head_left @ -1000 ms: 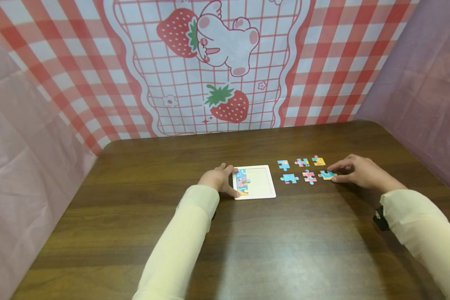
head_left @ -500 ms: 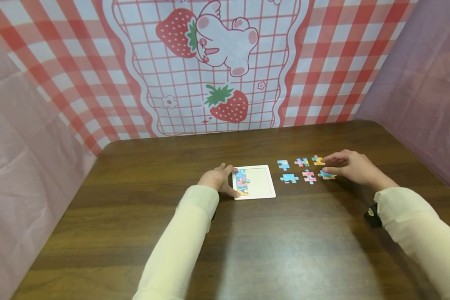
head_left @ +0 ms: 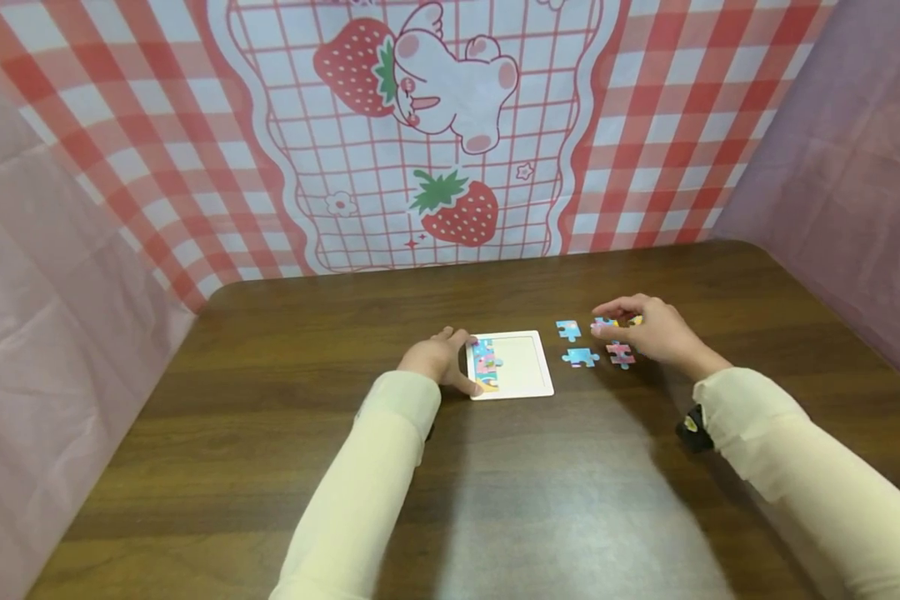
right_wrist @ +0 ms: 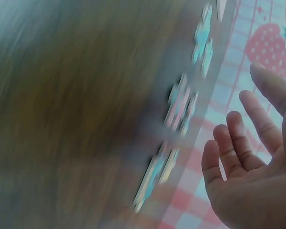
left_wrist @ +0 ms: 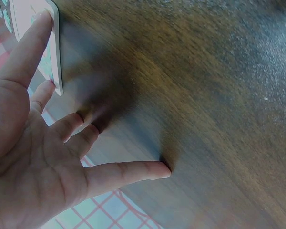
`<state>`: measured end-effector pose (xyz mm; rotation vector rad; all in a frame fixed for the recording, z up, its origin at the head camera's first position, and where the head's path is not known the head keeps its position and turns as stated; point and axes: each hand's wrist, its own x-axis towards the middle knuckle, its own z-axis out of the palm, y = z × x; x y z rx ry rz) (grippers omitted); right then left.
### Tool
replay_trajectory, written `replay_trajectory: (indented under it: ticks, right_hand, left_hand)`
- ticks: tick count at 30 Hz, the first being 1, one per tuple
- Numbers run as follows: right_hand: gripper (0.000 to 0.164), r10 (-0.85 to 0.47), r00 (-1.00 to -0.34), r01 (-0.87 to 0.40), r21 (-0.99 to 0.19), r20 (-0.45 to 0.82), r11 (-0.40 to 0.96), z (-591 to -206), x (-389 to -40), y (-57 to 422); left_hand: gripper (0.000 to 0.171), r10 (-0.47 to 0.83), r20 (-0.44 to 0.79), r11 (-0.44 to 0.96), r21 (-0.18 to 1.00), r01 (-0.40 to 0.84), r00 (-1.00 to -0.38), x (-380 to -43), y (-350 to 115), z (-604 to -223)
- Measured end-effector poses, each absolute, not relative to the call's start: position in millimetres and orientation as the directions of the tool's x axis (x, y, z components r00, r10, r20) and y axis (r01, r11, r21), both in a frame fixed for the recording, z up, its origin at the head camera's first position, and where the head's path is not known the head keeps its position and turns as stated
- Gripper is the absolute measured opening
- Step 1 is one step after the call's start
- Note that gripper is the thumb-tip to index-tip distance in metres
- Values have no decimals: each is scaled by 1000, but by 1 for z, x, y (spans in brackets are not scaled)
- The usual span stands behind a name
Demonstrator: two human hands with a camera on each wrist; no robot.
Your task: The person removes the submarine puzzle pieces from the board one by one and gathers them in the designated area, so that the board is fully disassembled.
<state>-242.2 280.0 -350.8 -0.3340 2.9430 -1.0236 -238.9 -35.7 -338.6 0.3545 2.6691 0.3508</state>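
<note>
My left hand (head_left: pixel 437 358) lies at the left side of a white puzzle tray (head_left: pixel 523 367), thumb and index finger spread along its edge and touching it. The left wrist view shows the thumb on the border of the tray (left_wrist: pixel 56 43) and the other fingers stretched out. Several joined jigsaw pieces (head_left: pixel 486 364) fill the tray's left strip. My right hand (head_left: pixel 656 332) hovers over loose jigsaw pieces, fingers apart, holding nothing. It partly covers a pink-and-blue piece (head_left: pixel 604 322) and a yellow piece (head_left: pixel 637 320). A pink piece (head_left: pixel 620 356) lies just below its fingers.
Two blue jigsaw pieces, an upper one (head_left: pixel 567 330) and a lower one (head_left: pixel 581 357), lie between the tray and my right hand. Everything sits on a brown wooden table (head_left: pixel 330 333). Behind it hangs a red-and-white checked cloth (head_left: pixel 630 183).
My right hand has moved left from the far-right piece, over the loose pieces, leaving that piece hidden from the head view. My left hand and the tray have stayed put.
</note>
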Motion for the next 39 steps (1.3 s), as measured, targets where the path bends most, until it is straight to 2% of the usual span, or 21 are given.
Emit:
replay_trajectory:
  ticks: [7, 16, 25, 32, 39]
  right_hand:
    - [40, -225, -972, -214, -644, 67, 735, -353, -243, 248]
    - [31, -310, -949, -281, -616, 63, 736, -357, -245, 208]
    - [27, -351, -936, -278, -615, 2, 738, -363, -251, 175]
    - [28, -393, -919, -291, -603, -40, 743, -366, -257, 156]
    - [22, -380, -924, -291, -571, -39, 768, -368, -259, 148]
  left_hand:
    - [84, 285, -387, 943, 278, 184, -877, -250, -34, -353]
    - [81, 299, -375, 928, 328, 176, -877, -235, -34, -333]
    - [80, 277, -387, 940, 299, 165, -879, -233, -33, -330]
    - [81, 284, -378, 941, 288, 180, -881, -238, -34, -336]
    - [85, 283, -397, 944, 274, 181, -873, -243, -34, -343]
